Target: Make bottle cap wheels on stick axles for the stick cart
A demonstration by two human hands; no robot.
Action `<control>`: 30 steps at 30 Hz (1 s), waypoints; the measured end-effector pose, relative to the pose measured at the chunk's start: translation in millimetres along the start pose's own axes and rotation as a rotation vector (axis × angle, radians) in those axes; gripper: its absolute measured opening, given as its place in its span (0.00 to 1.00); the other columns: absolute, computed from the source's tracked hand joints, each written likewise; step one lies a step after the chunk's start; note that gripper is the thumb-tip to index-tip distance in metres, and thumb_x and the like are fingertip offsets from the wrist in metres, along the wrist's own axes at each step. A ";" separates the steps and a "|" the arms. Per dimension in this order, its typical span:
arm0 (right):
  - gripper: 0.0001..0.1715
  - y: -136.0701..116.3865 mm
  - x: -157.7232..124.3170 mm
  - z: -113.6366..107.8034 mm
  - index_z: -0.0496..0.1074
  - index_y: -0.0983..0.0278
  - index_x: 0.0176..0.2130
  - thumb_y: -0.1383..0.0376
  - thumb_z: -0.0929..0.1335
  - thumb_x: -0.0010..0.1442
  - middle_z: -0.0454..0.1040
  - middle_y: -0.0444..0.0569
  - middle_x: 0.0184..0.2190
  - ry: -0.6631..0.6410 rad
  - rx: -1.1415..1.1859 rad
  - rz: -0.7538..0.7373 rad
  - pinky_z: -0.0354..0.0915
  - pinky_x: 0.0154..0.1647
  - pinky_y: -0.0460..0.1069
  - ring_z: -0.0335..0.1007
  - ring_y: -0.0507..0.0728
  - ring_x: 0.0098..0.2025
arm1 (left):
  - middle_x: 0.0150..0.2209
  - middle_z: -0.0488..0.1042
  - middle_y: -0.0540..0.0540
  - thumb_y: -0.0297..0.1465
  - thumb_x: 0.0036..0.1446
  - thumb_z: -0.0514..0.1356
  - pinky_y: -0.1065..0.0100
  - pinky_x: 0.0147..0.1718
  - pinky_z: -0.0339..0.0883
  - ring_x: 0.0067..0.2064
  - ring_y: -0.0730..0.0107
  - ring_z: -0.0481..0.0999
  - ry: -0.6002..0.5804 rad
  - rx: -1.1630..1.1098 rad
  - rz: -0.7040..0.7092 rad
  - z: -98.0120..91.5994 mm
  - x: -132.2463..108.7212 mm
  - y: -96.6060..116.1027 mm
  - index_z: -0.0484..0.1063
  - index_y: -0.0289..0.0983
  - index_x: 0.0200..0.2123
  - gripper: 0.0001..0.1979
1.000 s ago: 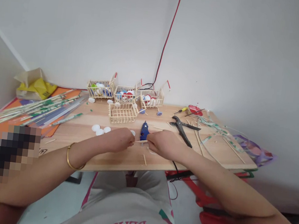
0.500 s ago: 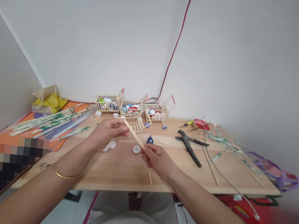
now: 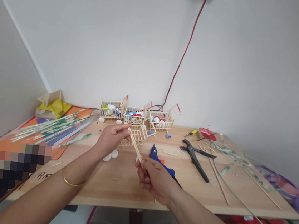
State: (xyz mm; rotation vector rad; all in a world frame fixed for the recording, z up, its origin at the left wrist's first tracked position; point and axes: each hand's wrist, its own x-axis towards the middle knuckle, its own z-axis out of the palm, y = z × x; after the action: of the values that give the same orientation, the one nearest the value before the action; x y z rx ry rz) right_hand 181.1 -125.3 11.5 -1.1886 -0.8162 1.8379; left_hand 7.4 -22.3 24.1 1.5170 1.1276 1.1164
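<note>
Two pale thin wooden sticks (image 3: 135,144), lying side by side, slant between my hands above the table. My left hand (image 3: 114,139) pinches their upper end between thumb and fingers. Lower down, my right hand (image 3: 154,177) is closed around the other end. Just behind them stands a small stick-built cart frame (image 3: 137,135), partly covered by my left hand and the sticks. A blue glue gun (image 3: 156,156) lies beside my right hand, which hides part of it. White bottle caps (image 3: 114,154) rest below my left wrist, and another is mostly hidden by my right fingers.
Three stick carts (image 3: 111,110) filled with caps line the wall. Black pliers (image 3: 195,160), a yellow-handled tool (image 3: 192,132) and loose sticks (image 3: 218,181) lie at the right, near a white cable (image 3: 247,202). Wrapped chopsticks (image 3: 48,125) cover the left side beside a yellow bag (image 3: 54,106).
The view has shifted, and more of the glue gun shows. Both hands have come lower in the picture, and the sticks stand at a steeper slant, still held at both ends.
</note>
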 end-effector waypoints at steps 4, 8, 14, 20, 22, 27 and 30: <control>0.09 -3.2 -3.1 7.5 0.66 0.64 0.32 0.60 0.66 0.53 0.59 0.36 0.16 0.021 0.049 0.025 0.37 0.19 0.44 0.43 0.44 0.17 | 0.24 0.77 0.48 0.37 0.49 0.63 0.62 0.40 0.70 0.30 0.67 0.77 -0.027 -0.019 -0.051 -1.6 3.6 -0.2 0.74 0.31 0.46 0.22; 0.09 -4.0 -0.4 11.8 0.65 0.64 0.30 0.61 0.67 0.52 0.58 0.36 0.15 0.024 0.109 0.061 0.35 0.19 0.44 0.42 0.44 0.16 | 0.23 0.77 0.48 0.37 0.48 0.63 0.64 0.37 0.71 0.29 0.67 0.77 -0.056 -0.014 -0.036 -3.0 7.6 -2.5 0.75 0.31 0.43 0.20; 0.07 -0.2 16.8 17.0 0.64 0.64 0.30 0.64 0.67 0.50 0.57 0.35 0.15 0.030 0.210 0.048 0.36 0.19 0.42 0.41 0.43 0.16 | 0.26 0.77 0.48 0.39 0.52 0.59 0.65 0.35 0.70 0.29 0.67 0.76 -0.041 0.243 0.055 -11.2 18.9 -6.2 0.73 0.32 0.48 0.23; 0.11 -1.9 38.0 18.1 0.63 0.64 0.31 0.63 0.68 0.49 0.58 0.34 0.16 0.044 0.297 0.015 0.37 0.19 0.42 0.43 0.42 0.16 | 0.46 0.77 0.44 0.34 0.58 0.52 0.63 0.48 0.66 0.46 0.62 0.75 0.120 0.582 0.293 -23.1 40.8 -18.9 0.73 0.36 0.48 0.18; 0.12 -3.2 42.1 17.7 0.63 0.64 0.31 0.63 0.69 0.48 0.58 0.34 0.16 0.047 0.288 0.019 0.38 0.19 0.41 0.43 0.43 0.16 | 0.48 0.76 0.44 0.32 0.58 0.51 0.61 0.52 0.63 0.50 0.61 0.73 0.078 0.628 0.315 -23.7 47.5 -22.3 0.75 0.37 0.46 0.17; 0.12 -4.3 51.5 16.7 0.62 0.64 0.32 0.63 0.69 0.49 0.58 0.34 0.16 0.059 0.269 0.024 0.38 0.19 0.41 0.43 0.42 0.16 | 0.47 0.77 0.44 0.29 0.57 0.50 0.61 0.54 0.61 0.51 0.61 0.72 -0.037 0.721 0.337 -18.0 60.8 -24.7 0.75 0.38 0.44 0.17; 0.11 -3.9 57.3 16.0 0.63 0.64 0.32 0.63 0.69 0.49 0.58 0.34 0.16 0.059 0.254 0.029 0.38 0.19 0.41 0.44 0.42 0.16 | 0.45 0.78 0.44 0.27 0.56 0.50 0.63 0.50 0.64 0.48 0.61 0.74 -0.093 0.773 0.335 -13.2 66.3 -22.9 0.76 0.38 0.41 0.16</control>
State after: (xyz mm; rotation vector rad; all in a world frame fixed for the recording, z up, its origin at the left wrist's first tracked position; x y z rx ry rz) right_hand 152.8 -75.2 -4.0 -1.0901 -0.5166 1.8578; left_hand 2.6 48.2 13.3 2.3986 1.3519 0.8348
